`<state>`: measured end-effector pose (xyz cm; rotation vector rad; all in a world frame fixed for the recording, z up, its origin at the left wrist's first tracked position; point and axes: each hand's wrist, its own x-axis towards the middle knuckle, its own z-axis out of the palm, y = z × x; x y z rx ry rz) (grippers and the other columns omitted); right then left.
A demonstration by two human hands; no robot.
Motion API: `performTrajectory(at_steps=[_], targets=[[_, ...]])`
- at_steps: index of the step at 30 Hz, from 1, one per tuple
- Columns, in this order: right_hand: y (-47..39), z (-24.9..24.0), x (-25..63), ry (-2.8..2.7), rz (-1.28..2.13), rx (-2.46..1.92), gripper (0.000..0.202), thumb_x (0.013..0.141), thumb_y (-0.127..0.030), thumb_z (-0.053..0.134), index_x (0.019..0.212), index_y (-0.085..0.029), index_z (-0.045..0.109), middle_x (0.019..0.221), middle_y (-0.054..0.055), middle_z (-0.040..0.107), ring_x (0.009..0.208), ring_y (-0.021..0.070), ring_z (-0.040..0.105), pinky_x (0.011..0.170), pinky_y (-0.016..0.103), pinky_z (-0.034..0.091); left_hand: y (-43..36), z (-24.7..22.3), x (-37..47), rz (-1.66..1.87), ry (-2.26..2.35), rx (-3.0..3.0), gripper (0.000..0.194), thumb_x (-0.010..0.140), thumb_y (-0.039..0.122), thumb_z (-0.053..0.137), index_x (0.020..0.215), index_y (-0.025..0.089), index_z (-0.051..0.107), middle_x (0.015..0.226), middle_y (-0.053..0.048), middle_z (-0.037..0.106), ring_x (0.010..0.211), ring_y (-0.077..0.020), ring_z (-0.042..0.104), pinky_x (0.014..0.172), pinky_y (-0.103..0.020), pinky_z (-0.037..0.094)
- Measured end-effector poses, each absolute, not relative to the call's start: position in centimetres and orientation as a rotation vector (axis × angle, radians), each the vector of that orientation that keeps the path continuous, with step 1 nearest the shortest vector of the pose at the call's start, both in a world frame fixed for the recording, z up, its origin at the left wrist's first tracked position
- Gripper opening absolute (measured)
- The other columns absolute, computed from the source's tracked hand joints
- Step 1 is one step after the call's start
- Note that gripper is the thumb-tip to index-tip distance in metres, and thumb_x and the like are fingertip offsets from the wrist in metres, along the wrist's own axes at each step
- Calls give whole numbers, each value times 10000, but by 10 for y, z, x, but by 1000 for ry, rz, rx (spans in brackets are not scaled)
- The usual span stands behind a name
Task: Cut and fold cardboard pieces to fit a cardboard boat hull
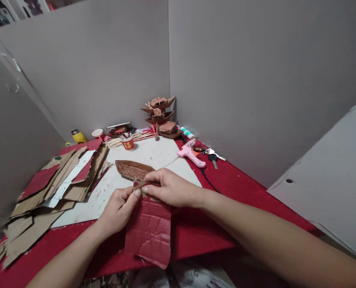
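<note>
Between both hands I hold a red-faced piece of cardboard (150,228) over the table's front edge, its lower part hanging down and creased. At its upper left edge my left hand (120,206) pinches it between thumb and fingers. My right hand (167,188) grips the top edge, where a brown strip of bare cardboard shows, torn or folded over. I cannot tell which. Just beyond my fingers a small brown model boat hull (132,170) lies on the white sheet (104,200), partly hidden by my right hand.
Cut cardboard pieces (54,180) are piled at the left. A pink glue gun (190,154) lies right, with keys (213,159) nearby. At the back stand finished model boats (161,110), a red paper cup (127,142), thin sticks (141,136) and a yellow bottle (78,137). Grey walls enclose the table.
</note>
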<state>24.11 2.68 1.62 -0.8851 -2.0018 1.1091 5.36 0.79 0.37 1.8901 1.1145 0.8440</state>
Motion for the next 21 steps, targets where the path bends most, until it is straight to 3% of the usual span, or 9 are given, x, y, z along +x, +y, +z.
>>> performTrajectory(at_steps=[6,15,21], targets=[[20,9,230,-2106,655,-1013,168,813,-93,518,677,-144,602,640,21,596,593,131,487,606,246,364,16,-5,57,886,1099,1686,371,824,448,554,589,164,507,577,45,400,580,-114,335,578,-229,312],[38,12,239,-2097,847,-852,209,840,-167,493,702,-129,645,606,-12,605,556,110,511,486,178,384,14,-1,53,862,960,1538,387,838,460,565,617,157,469,576,54,370,537,-85,264,511,-212,253],[33,7,241,-2194,676,-705,211,867,-158,475,820,-143,681,744,40,683,670,145,584,644,228,439,13,-8,50,859,909,1452,412,823,445,613,583,157,442,557,66,326,531,-75,210,488,-206,200]])
